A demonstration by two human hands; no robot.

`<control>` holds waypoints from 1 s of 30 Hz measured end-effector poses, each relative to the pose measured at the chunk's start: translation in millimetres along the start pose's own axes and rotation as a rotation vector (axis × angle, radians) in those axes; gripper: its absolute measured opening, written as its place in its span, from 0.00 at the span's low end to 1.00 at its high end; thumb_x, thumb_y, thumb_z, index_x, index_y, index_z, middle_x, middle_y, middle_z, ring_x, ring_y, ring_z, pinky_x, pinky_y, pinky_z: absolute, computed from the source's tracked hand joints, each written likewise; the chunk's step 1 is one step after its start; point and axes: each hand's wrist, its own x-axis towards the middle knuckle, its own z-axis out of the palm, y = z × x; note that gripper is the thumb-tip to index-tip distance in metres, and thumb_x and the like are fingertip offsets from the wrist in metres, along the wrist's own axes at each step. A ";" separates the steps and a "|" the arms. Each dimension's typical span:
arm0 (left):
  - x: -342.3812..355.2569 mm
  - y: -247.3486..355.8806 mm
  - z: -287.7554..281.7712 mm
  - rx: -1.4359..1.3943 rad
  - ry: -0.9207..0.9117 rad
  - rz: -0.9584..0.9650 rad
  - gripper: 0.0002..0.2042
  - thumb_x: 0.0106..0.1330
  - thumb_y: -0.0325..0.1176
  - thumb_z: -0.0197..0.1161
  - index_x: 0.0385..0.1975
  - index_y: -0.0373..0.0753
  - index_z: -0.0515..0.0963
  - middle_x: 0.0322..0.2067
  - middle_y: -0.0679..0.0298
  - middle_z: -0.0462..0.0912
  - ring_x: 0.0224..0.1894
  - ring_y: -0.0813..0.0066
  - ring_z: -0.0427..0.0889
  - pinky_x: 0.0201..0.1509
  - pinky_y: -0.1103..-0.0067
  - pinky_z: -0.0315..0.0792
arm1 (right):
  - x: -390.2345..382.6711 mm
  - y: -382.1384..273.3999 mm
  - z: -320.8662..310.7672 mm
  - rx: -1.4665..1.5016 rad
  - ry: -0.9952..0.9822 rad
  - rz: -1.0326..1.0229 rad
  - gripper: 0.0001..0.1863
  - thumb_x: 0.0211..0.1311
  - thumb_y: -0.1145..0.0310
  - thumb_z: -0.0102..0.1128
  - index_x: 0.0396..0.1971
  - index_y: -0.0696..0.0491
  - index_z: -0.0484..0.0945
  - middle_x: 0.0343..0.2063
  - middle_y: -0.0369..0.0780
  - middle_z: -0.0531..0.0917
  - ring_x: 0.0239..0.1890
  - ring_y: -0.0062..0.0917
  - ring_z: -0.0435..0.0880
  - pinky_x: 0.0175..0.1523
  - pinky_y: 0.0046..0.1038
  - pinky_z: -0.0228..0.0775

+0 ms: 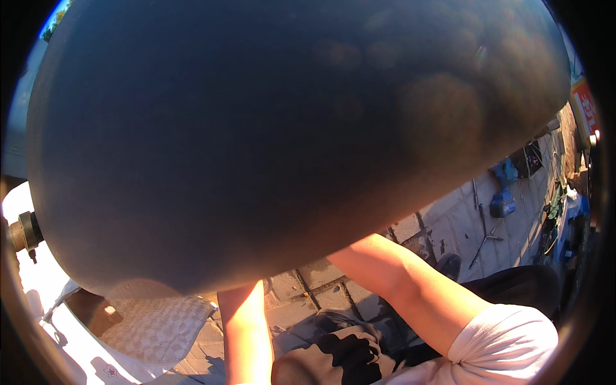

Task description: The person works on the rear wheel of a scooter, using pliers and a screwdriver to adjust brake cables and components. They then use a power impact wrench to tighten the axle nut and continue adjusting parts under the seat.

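A large, dark, smooth thing with rounded edges [269,147] fills most of the view, very close to me, and I cannot make out what it is. Both of my forearms reach under its lower edge: the left forearm [244,333] rises almost straight from below, the right forearm [410,276] slants in from the lower right. Behind that edge both hands are hidden, so their grip and anything in them do not show. At the dark thing's left side sits a short metal rod with a dark collar [29,232].
Paving bricks [333,298] cover the ground. To the right lie a blue cordless power tool [503,202] and a T-handled wrench [489,239]. A red and yellow box [584,109] stands at the far right. A white curved panel [83,346] and a checkered mat [154,327] are lower left.
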 end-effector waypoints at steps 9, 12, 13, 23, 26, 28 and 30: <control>-26.5 -5.3 57.1 -0.041 -0.154 0.162 0.16 0.67 0.34 0.54 0.53 0.38 0.70 0.50 0.61 0.76 0.52 0.68 0.75 0.58 0.71 0.70 | -34.7 -30.5 -5.1 -0.018 0.139 0.190 0.09 0.65 0.62 0.53 0.38 0.51 0.73 0.27 0.33 0.77 0.24 0.18 0.73 0.25 0.23 0.67; -70.5 -13.1 85.4 -0.101 0.392 0.137 0.14 0.64 0.27 0.57 0.50 0.36 0.71 0.49 0.59 0.77 0.51 0.68 0.76 0.58 0.72 0.70 | -76.5 -49.4 -27.3 -0.313 0.232 0.236 0.11 0.61 0.62 0.59 0.38 0.52 0.74 0.27 0.34 0.76 0.25 0.16 0.73 0.25 0.22 0.67; -93.2 -18.0 96.8 -0.087 0.292 0.125 0.14 0.62 0.28 0.59 0.48 0.36 0.72 0.46 0.60 0.77 0.48 0.69 0.76 0.56 0.73 0.70 | -95.0 -58.2 -37.3 -0.462 0.286 0.221 0.11 0.60 0.62 0.60 0.36 0.53 0.76 0.26 0.34 0.76 0.24 0.16 0.73 0.24 0.21 0.65; -190.7 -92.5 204.2 0.037 0.549 -0.312 0.06 0.61 0.29 0.63 0.35 0.37 0.76 0.28 0.66 0.79 0.29 0.73 0.79 0.34 0.76 0.76 | -183.4 -106.1 -21.7 -1.193 0.489 -0.127 0.24 0.68 0.52 0.47 0.26 0.59 0.77 0.19 0.41 0.80 0.21 0.26 0.78 0.30 0.30 0.70; -179.3 -92.8 223.9 0.341 0.358 -0.205 0.17 0.70 0.46 0.47 0.48 0.39 0.70 0.43 0.62 0.76 0.45 0.70 0.77 0.46 0.72 0.73 | -191.2 -94.3 -4.9 -1.648 0.009 -0.720 0.22 0.64 0.52 0.50 0.47 0.54 0.76 0.42 0.45 0.79 0.48 0.35 0.76 0.55 0.35 0.67; -181.0 -73.2 229.1 -0.402 0.219 -0.458 0.25 0.70 0.53 0.42 0.56 0.41 0.64 0.53 0.65 0.70 0.57 0.71 0.68 0.63 0.70 0.61 | -190.3 -96.1 -14.8 -1.823 -0.452 -1.047 0.28 0.61 0.53 0.52 0.59 0.48 0.67 0.43 0.42 0.79 0.51 0.30 0.75 0.56 0.36 0.65; -185.5 -61.5 239.0 -0.297 0.176 -0.417 0.21 0.68 0.51 0.50 0.49 0.40 0.71 0.49 0.63 0.74 0.55 0.69 0.71 0.60 0.68 0.64 | -177.5 -123.1 -44.1 -2.023 -0.478 -0.651 0.20 0.60 0.53 0.52 0.46 0.50 0.74 0.34 0.39 0.80 0.42 0.30 0.79 0.46 0.37 0.70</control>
